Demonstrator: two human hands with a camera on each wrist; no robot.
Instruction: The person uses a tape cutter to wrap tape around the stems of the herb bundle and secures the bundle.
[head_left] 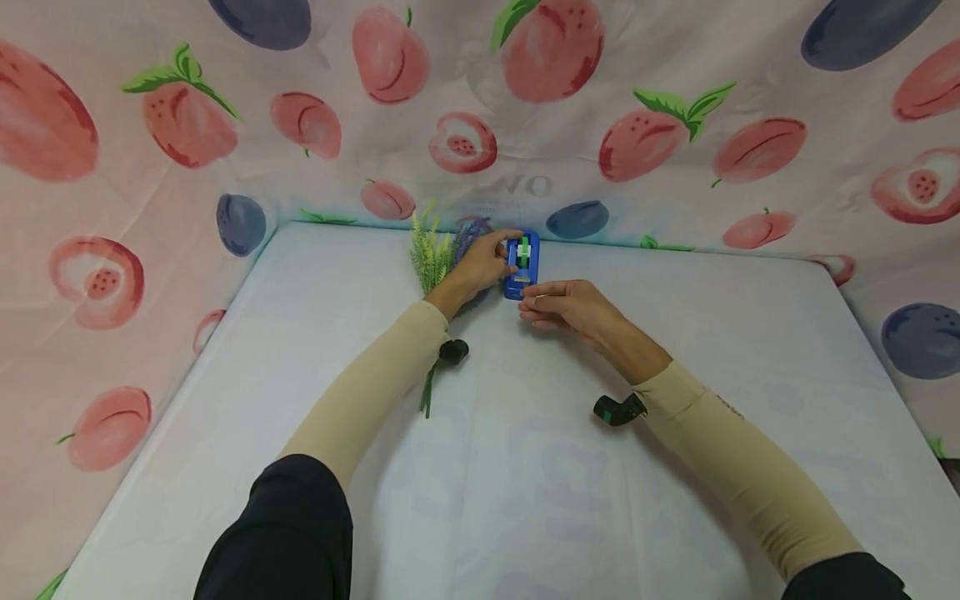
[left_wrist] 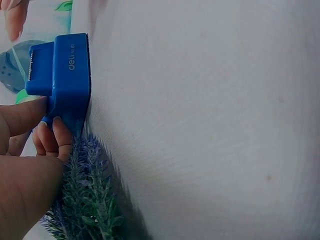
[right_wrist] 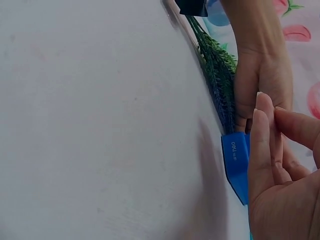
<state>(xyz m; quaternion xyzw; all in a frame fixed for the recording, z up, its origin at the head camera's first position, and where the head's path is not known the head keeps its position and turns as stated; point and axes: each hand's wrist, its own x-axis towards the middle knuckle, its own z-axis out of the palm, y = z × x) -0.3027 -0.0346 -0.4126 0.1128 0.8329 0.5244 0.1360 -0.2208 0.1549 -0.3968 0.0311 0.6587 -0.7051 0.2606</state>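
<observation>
A blue tape dispenser point(head_left: 533, 265) with a green-hubbed roll stands near the far edge of the table. My left hand point(head_left: 480, 267) grips its side, thumb and fingers on the blue body point(left_wrist: 71, 70) in the left wrist view. Just in front of the dispenser, my right hand point(head_left: 573, 310) has thumb and fingertips pinched together. A thin clear strip of tape point(left_wrist: 20, 62) runs from the dispenser toward those fingertips. Beneath my left hand and forearm lie artificial flower sprigs, yellow point(head_left: 431, 254) and purple point(head_left: 471, 232), partly hidden.
The white-covered table point(head_left: 525, 467) meets a fruit-printed cloth point(head_left: 315, 179) along its far edge. The flower stems point(head_left: 427, 396) point toward the near side, beside my left forearm. A small black wrist camera point(head_left: 619, 410) hangs below my right wrist.
</observation>
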